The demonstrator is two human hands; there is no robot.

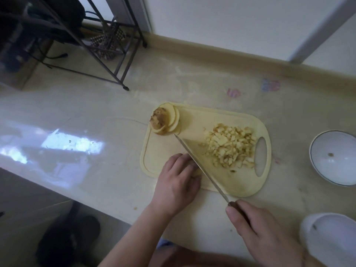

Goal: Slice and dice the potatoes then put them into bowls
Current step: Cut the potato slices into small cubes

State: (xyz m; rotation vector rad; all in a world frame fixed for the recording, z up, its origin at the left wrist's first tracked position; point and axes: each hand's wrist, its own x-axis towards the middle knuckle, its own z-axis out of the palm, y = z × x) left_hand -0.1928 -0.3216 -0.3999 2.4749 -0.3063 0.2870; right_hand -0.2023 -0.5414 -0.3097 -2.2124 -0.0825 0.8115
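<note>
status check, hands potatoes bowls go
Left hand holds down a potato piece on the board; right hand grips the knife. Diced pile and slices on board. Bowls hold no potato. Nothing blocking.

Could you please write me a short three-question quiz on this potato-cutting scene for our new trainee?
1. True or false: the diced potato is already in the white bowl.
2. Which hand holds the knife? A) the left hand B) the right hand C) neither
3. Fill in: the stack of potato slices lies at the far-left corner of the ______.

Key:
1. False: the dice sit in a pile on the cutting board, and the bowl stands apart to its right.
2. B: the right hand has its grip on the handle, while the left hand steadies a potato piece beside the blade.
3. Cutting board.
</note>
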